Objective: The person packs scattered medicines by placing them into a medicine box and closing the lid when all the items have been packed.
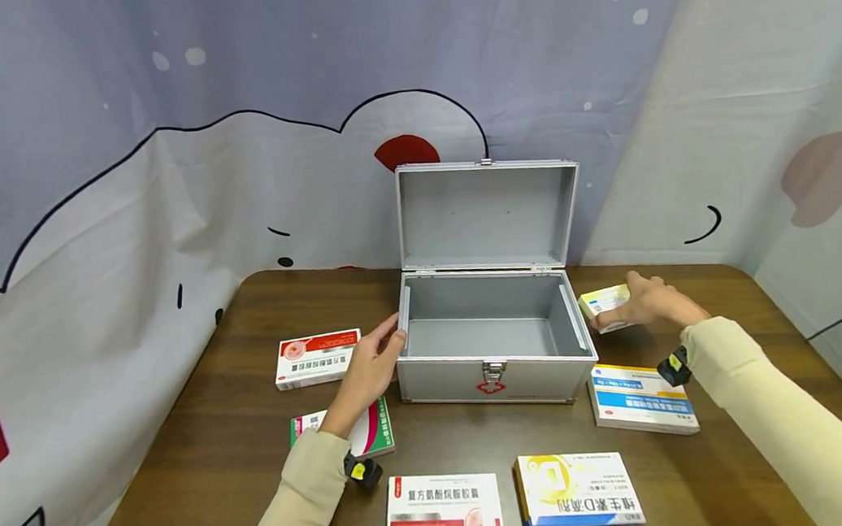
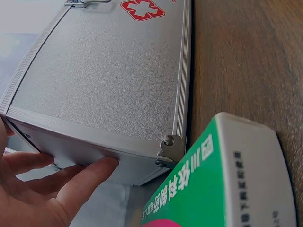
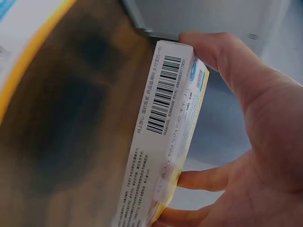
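Counted six medicine boxes round one silver case, with two hands at work. Far left on the table point(image 1: 207, 449) there's a red-and-white box point(image 1: 318, 358) reading 复方氨酚烷胺胶囊. Next, a green box point(image 1: 381, 429) is half hidden under the forearm from the head camera, but the left wrist one catches 四川依科制药 on its edge. The left hand point(image 1: 369, 366) isn't clutching anything, fingers just laid against the left end of the silver case point(image 1: 436, 380). Nearer me there's a second red-and-white box point(image 1: 443, 514), same name as the first. The case has its lid up, one latch, one red cross emblem. Then a vitamin D box point(image 1: 580, 492), 维生素D滴剂. Just right of the case, a yellow-and-white box point(image 1: 603, 301) is pinched between thumb and fingers of the right hand point(image 1: 649, 304); only the right wrist camera gets its barcode. Can't tell if it's lifted. Below that, a blue-and-white box point(image 1: 643, 398), print too small for me.
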`<state>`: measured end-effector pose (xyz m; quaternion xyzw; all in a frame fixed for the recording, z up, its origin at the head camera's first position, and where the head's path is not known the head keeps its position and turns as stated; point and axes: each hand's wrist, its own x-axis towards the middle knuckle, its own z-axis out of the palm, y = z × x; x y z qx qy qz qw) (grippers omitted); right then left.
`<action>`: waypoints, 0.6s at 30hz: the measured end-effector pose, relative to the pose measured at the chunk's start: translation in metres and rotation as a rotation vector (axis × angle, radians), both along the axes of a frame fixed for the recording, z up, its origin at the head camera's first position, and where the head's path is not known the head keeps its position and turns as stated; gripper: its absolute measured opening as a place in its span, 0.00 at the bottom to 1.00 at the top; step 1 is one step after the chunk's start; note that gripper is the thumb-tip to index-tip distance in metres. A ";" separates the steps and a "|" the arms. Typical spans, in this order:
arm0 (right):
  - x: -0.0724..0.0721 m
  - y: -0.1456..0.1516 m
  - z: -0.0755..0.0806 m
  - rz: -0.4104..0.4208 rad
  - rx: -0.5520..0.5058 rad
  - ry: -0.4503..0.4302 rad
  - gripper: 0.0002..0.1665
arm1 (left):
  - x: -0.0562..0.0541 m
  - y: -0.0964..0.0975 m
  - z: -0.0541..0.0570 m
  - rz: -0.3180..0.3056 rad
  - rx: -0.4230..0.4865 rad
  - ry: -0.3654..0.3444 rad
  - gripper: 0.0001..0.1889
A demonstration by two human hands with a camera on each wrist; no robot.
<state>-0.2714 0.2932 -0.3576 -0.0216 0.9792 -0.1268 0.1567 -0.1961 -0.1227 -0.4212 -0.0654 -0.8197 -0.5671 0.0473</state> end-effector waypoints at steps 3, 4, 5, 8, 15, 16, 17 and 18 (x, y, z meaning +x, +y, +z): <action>0.002 -0.002 0.017 0.036 -0.019 0.006 0.67 | 0.001 0.000 0.000 -0.002 0.001 -0.006 0.23; 0.002 -0.002 0.022 0.049 -0.037 0.008 0.67 | 0.001 0.000 0.000 -0.002 0.000 -0.004 0.23; 0.002 -0.004 0.027 0.063 -0.056 0.006 0.67 | 0.001 0.000 0.000 -0.002 -0.001 -0.003 0.23; 0.003 -0.008 0.044 0.111 -0.111 -0.030 0.65 | 0.001 0.000 0.000 -0.002 0.002 0.006 0.23; 0.009 -0.024 0.078 0.189 -0.174 -0.080 0.56 | 0.000 0.003 -0.002 -0.003 0.008 0.017 0.23; 0.011 -0.027 0.082 0.203 -0.171 -0.076 0.56 | 0.000 0.003 -0.002 -0.001 0.003 0.021 0.23; 0.013 -0.031 0.085 0.216 -0.170 -0.075 0.55 | 0.000 0.003 -0.002 -0.001 -0.001 0.021 0.23; 0.016 -0.035 0.087 0.229 -0.172 -0.074 0.53 | 0.000 0.002 -0.002 -0.002 -0.004 0.021 0.23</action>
